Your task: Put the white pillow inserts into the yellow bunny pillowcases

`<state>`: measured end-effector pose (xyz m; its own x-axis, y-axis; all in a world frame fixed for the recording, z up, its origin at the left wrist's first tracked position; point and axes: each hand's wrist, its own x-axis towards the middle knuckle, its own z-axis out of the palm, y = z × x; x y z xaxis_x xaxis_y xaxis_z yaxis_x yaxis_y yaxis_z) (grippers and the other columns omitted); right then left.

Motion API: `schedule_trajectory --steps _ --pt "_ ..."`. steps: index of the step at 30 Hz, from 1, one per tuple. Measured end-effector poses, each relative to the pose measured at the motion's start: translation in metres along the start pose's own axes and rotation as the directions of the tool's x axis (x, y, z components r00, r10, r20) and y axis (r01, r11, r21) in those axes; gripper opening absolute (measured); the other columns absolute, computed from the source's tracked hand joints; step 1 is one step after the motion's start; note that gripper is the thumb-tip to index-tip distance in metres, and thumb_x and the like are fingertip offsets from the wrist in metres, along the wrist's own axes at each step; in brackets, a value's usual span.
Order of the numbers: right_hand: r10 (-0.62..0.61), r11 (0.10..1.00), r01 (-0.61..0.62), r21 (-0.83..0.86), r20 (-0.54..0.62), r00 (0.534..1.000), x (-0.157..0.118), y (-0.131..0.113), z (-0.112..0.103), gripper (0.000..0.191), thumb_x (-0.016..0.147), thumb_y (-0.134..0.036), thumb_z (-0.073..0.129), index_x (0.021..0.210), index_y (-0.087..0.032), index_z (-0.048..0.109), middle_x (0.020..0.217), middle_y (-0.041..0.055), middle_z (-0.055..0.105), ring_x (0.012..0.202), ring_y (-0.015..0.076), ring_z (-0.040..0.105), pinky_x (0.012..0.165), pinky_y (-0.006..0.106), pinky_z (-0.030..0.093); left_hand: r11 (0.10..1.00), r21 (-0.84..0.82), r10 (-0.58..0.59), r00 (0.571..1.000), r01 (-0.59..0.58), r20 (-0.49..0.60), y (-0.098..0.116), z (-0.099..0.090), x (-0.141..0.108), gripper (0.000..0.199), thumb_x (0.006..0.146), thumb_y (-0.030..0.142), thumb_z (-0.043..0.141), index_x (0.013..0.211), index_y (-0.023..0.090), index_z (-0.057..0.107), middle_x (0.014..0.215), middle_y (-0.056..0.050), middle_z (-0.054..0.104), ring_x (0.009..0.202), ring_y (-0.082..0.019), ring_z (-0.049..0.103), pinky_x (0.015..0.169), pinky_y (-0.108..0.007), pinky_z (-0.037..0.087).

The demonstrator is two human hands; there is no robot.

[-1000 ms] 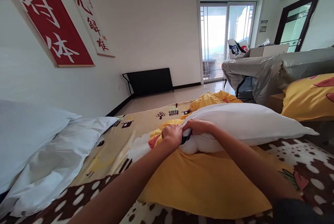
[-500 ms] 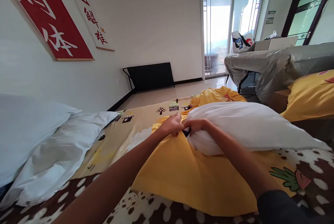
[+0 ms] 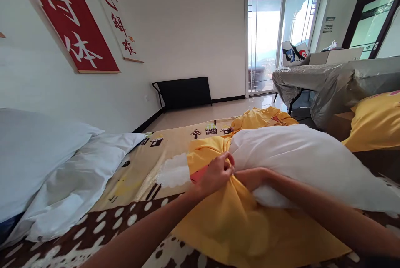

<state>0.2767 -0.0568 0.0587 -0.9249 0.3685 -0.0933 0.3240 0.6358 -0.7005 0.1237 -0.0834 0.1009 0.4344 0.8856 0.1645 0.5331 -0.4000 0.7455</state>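
My left hand (image 3: 218, 172) is closed, pinching a gathered fold of a yellow pillowcase (image 3: 237, 230) near its opening. Folds run down from the fingertips, and the cloth spreads over the bed below. A plump white pillow (image 3: 296, 151) lies to the right, its near end against the gathered yellow cloth. My right hand (image 3: 253, 178) is low at that end, touching pillow and pillowcase. Its fingers are hidden in the yellow folds, so their grip does not show.
Two white pillows (image 3: 78, 176) lie at the left on the patterned bedding (image 3: 168, 139). Crumpled yellow cloth (image 3: 262, 117) is at the far edge. A yellow pillow (image 3: 375, 118) sits at the right, near a plastic-covered table (image 3: 331, 72). A black folded panel (image 3: 184, 92) leans by the wall.
Both hands have come lower and nearer to me. My left hand has drawn the pillowcase into a gathered fold, and my right hand's fingers are now hidden in the cloth.
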Motion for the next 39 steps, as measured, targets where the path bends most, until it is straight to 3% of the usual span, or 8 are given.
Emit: schedule_trajectory --steps 4,6,10,16,22,25,29,39 --pt "0.057 0.997 -0.063 0.042 0.127 0.990 -0.035 -0.010 -0.052 0.038 0.083 -0.031 0.060 0.117 -0.015 0.060 0.105 0.0043 0.068 0.096 0.0174 0.063 0.082 0.024 0.048 1.000 0.010 0.002 1.000 -0.002 0.016 -0.004 0.002 -0.040 0.006 0.080 0.020 0.044 0.075 0.020 0.042 0.064 0.004 0.050 0.060 -0.012 0.047 0.058 -0.023 0.035" --pt "0.254 0.955 -0.267 -0.128 -0.107 0.961 -0.040 -0.008 -0.091 0.038 0.083 -0.028 0.059 0.120 -0.018 0.059 0.105 0.0050 0.069 0.097 0.0178 0.063 0.085 0.025 0.046 0.995 0.098 0.001 0.998 -0.007 0.057 0.001 0.005 -0.052 0.005 0.081 0.019 0.040 0.076 0.020 0.042 0.067 0.002 0.051 0.062 -0.013 0.048 0.058 -0.024 0.035" --pt "0.364 0.745 -0.592 -0.308 -0.555 0.748 -0.024 0.014 -0.132 0.047 0.085 -0.036 0.054 0.128 -0.018 0.053 0.125 0.0136 0.059 0.114 0.0274 0.054 0.094 0.038 0.040 0.928 0.364 0.017 0.984 -0.082 0.179 0.011 0.011 -0.063 0.014 0.078 0.014 0.039 0.086 0.021 0.047 0.071 -0.001 0.058 0.064 -0.017 0.055 0.058 -0.026 0.037" --pt "0.447 0.601 -0.694 -0.397 -0.552 0.704 0.008 0.041 -0.099 0.040 0.089 -0.043 0.045 0.099 -0.012 0.068 0.099 0.0178 0.069 0.093 0.0292 0.064 0.079 0.036 0.046 0.645 0.764 -0.092 0.995 0.029 0.040 -0.010 0.005 -0.034 0.045 0.070 0.010 0.044 0.114 0.013 0.046 0.093 -0.014 0.063 0.086 -0.030 0.061 0.068 -0.039 0.046" --pt "0.399 0.511 -0.747 -0.425 -0.653 0.644 -0.011 0.008 -0.081 0.042 0.092 -0.043 0.034 0.108 -0.014 0.060 0.103 0.0179 0.066 0.094 0.0283 0.063 0.077 0.036 0.045 0.742 0.666 0.061 0.981 0.079 -0.184 -0.035 -0.006 0.034 0.041 0.076 0.016 0.045 0.117 0.013 0.043 0.118 -0.014 0.051 0.112 -0.024 0.047 0.094 -0.035 0.041" --pt "0.364 0.550 -0.691 -0.469 -0.610 0.703 -0.030 -0.022 -0.075 0.045 0.088 -0.049 0.039 0.108 -0.013 0.058 0.106 0.0172 0.065 0.095 0.0286 0.062 0.076 0.036 0.045 0.713 0.697 0.066 0.982 0.076 -0.174 -0.032 -0.016 0.048 0.040 0.073 0.010 0.043 0.112 0.013 0.048 0.117 -0.015 0.053 0.110 -0.027 0.049 0.089 -0.037 0.044" --pt "0.319 0.623 -0.566 -0.541 -0.485 0.815 -0.036 -0.056 -0.069 0.032 0.083 -0.040 0.049 0.100 -0.015 0.060 0.100 0.0136 0.067 0.090 0.0259 0.063 0.071 0.032 0.044 0.680 0.732 0.039 0.997 0.027 -0.073 -0.014 -0.037 0.052 0.034 0.069 0.008 0.047 0.101 0.018 0.054 0.101 -0.011 0.063 0.093 -0.025 0.060 0.076 -0.032 0.047" --pt "0.217 0.317 -0.608 -0.728 -0.569 0.793 0.008 -0.063 0.001 0.031 0.084 0.000 0.034 0.096 -0.008 0.062 0.083 0.0151 0.065 0.072 0.0231 0.064 0.054 0.031 0.042 0.616 0.786 -0.092 0.996 0.049 0.010 0.007 -0.057 0.018 0.037 0.068 0.006 0.056 0.103 0.016 0.062 0.087 -0.014 0.068 0.088 -0.028 0.064 0.078 -0.035 0.046"
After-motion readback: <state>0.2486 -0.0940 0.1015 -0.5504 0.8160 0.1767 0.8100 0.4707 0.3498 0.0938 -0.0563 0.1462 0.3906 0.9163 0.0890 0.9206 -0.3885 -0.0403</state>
